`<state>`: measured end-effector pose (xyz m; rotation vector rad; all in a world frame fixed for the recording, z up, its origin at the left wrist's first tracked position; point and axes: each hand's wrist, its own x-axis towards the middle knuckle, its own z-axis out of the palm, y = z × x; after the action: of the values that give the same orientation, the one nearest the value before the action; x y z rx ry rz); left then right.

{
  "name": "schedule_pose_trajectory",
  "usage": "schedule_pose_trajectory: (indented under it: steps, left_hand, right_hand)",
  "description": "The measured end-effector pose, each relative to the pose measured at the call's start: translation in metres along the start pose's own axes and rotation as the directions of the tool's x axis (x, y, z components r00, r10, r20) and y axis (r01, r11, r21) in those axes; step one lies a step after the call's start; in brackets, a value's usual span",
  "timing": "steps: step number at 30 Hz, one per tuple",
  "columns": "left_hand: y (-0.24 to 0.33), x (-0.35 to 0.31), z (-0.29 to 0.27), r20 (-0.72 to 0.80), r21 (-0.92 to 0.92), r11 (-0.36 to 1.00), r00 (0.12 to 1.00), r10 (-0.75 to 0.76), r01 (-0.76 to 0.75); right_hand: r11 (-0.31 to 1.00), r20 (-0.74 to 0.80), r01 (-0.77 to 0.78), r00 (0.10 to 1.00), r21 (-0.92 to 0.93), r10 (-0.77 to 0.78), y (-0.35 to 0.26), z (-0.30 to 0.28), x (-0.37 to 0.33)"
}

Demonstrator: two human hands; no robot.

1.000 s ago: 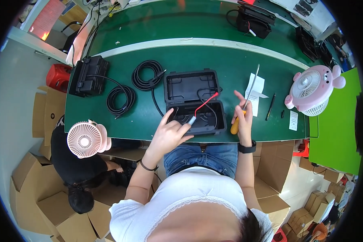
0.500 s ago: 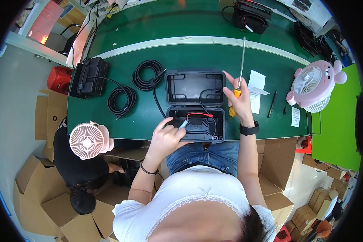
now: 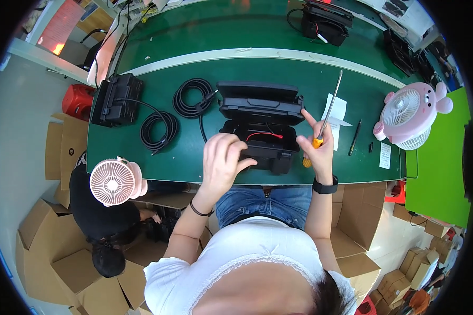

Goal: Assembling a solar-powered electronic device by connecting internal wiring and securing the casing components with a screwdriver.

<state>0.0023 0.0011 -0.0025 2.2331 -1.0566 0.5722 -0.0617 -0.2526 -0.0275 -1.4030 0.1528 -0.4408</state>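
Note:
A black plastic box [image 3: 281, 164] with a hinged lid [image 3: 260, 107] sits in front of me, tilted, its lid partly raised. Inside it a red wire [image 3: 265, 134] shows; the rest of the interior is mostly dark. My left hand [image 3: 223, 164] is curled over the box's left front side, thumb along the front; its fingers partly hide that corner. In my right hand [image 3: 320, 149] is a screwdriver [image 3: 317, 142] with a yellow-orange handle, its shaft pointing up and away. The right index finger reaches to the lid's right edge.
Coiled black cables [image 3: 192, 97] and a second black box [image 3: 122, 100] lie left. A pink clip fan [image 3: 113, 182] stands at the table's left edge. Right are paper slips [image 3: 337, 110], a black pen [image 3: 355, 137] and a pink animal-shaped fan [image 3: 404, 110]. A person in black [image 3: 100, 202] bends by cardboard boxes.
The box has tipped and its lid has come partway down over the base. My left hand has moved from the white connector to the box's left side. The screwdriver has shifted right and nearer.

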Motion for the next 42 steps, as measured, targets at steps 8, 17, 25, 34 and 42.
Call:
schedule_pose_trajectory:
  steps: [8, 17, 25, 34, 42]
  left_hand:
    - [-0.021, -0.054, 0.052, -0.040, -0.385, 0.828, 0.889, -0.456, 0.407]
    - [-0.015, -0.097, 0.063, -0.201, -0.420, 0.877, 0.918, -0.341, 0.234]
    - [-0.011, -0.094, 0.063, -0.182, -0.476, 0.842, 0.909, -0.376, 0.254]
    - [-0.015, -0.062, 0.063, -0.163, -0.642, 0.712, 0.857, -0.488, 0.283]
    - [-0.007, -0.038, 0.047, -0.148, -0.559, 0.746, 0.842, -0.519, 0.363]
  right_hand:
    - [0.994, 0.078, 0.021, 0.997, 0.111, -0.030, 0.017, -0.005, -0.026]
    - [0.951, 0.032, -0.029, 0.999, 0.308, 0.020, 0.025, 0.001, -0.053]
    - [0.973, 0.095, 0.112, 0.987, 0.201, -0.133, 0.032, -0.002, -0.042]
    - [0.958, 0.084, 0.086, 0.994, -0.275, -0.065, 0.031, 0.001, -0.032]
    - [0.978, 0.010, 0.082, 0.997, -0.191, -0.081, 0.050, 0.005, -0.036]
